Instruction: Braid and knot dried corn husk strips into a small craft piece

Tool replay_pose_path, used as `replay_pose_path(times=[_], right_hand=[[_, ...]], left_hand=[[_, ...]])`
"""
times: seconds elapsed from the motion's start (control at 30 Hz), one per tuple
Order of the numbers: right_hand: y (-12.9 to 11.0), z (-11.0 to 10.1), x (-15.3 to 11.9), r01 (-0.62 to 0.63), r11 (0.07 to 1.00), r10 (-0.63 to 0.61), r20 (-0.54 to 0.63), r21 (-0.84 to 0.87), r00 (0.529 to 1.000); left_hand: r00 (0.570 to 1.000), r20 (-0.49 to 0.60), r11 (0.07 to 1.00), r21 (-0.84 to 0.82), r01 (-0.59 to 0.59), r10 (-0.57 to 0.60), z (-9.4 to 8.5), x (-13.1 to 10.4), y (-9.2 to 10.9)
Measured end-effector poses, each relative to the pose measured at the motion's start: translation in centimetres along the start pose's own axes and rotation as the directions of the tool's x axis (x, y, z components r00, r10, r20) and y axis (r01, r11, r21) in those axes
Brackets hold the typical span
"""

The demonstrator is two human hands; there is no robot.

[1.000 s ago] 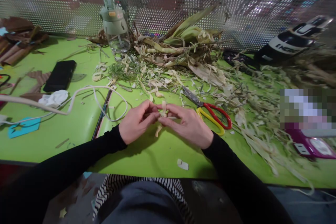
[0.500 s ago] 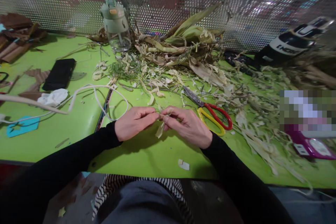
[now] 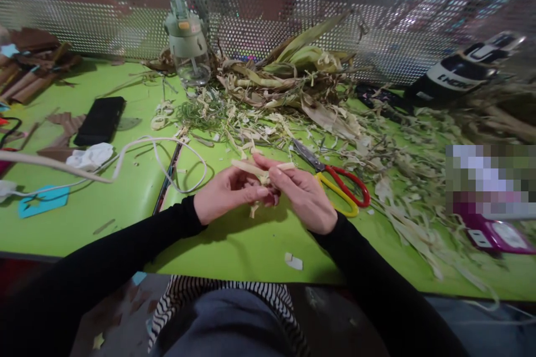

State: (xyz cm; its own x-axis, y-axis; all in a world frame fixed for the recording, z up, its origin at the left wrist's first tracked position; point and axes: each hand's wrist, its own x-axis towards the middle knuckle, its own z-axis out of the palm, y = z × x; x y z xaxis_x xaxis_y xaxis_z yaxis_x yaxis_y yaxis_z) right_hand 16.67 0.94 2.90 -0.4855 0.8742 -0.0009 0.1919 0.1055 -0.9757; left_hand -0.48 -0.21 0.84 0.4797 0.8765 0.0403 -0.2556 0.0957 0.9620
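- Near the green bench's front edge, my right hand pinches a pale, flat husk strip, now turned crosswise.
- My left hand curls half-closed beneath, grip hidden.

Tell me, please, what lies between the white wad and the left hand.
The head view shows a white cable loop and a slim dark strip there.

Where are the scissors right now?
In the head view, the scissors lie on the green table, just right of and beyond the right hand, with their blades pointing far-left at the edge of the husk scraps.
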Motion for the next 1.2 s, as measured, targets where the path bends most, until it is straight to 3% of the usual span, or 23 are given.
replay_pose_path(times=[0.13, 0.2, 0.37, 0.5, 0.73, 0.83, 0.97, 1.1, 1.2], right_hand=[[-0.1, 0.4, -0.1, -0.010, 0.969, 0.000, -0.040, -0.246, 0.999], [-0.3, 0.5, -0.2, 0.022, 0.919, -0.056, -0.074, -0.395, 0.996], [-0.2, 0.7, -0.5, 0.149, 0.824, -0.245, -0.107, -0.546, 0.964], [0.4, 0.8, -0.7, 0.175, 0.706, -0.360, -0.135, -0.687, 0.923], [-0.5, 0.2, -0.5, 0.126, 0.743, -0.219, -0.060, -0.657, 0.974], [-0.9, -0.1, -0.7, 0.192, 0.824, -0.214, 0.021, -0.533, 0.977], [-1.4, -0.4, -1.2, 0.182, 0.909, -0.168, 0.071, -0.375, 0.983], [-1.4, -0.8, -1.4, 0.197, 0.912, -0.177, 0.089, -0.360, 0.980], [-0.8, -1.1, -1.0, 0.179, 0.859, -0.183, 0.039, -0.479, 0.982]], left_hand=[[0.999, 0.041, 0.988, 0.157, -0.009, 0.003, 0.2, -0.1, -0.1], [1.000, 0.006, 0.983, 0.182, 0.001, -0.002, 0.0, -0.2, -0.1], [0.997, -0.075, 0.980, 0.200, 0.007, 0.008, 0.0, -0.4, -0.1], [0.997, -0.062, 0.967, 0.246, 0.068, -0.055, 0.5, -0.6, -0.3], [0.989, -0.138, 0.988, 0.140, 0.063, -0.044, 0.5, -0.5, -0.2], [0.995, -0.090, 0.988, 0.141, 0.057, -0.044, 0.4, -0.5, -0.2], [0.999, -0.041, 0.974, 0.225, 0.025, -0.016, 0.2, -0.8, 0.6], [0.996, -0.083, 0.941, 0.331, 0.071, -0.046, -0.4, -0.8, 1.7], [0.995, -0.064, 0.954, 0.285, 0.096, -0.081, -0.9, -0.5, 1.5]])
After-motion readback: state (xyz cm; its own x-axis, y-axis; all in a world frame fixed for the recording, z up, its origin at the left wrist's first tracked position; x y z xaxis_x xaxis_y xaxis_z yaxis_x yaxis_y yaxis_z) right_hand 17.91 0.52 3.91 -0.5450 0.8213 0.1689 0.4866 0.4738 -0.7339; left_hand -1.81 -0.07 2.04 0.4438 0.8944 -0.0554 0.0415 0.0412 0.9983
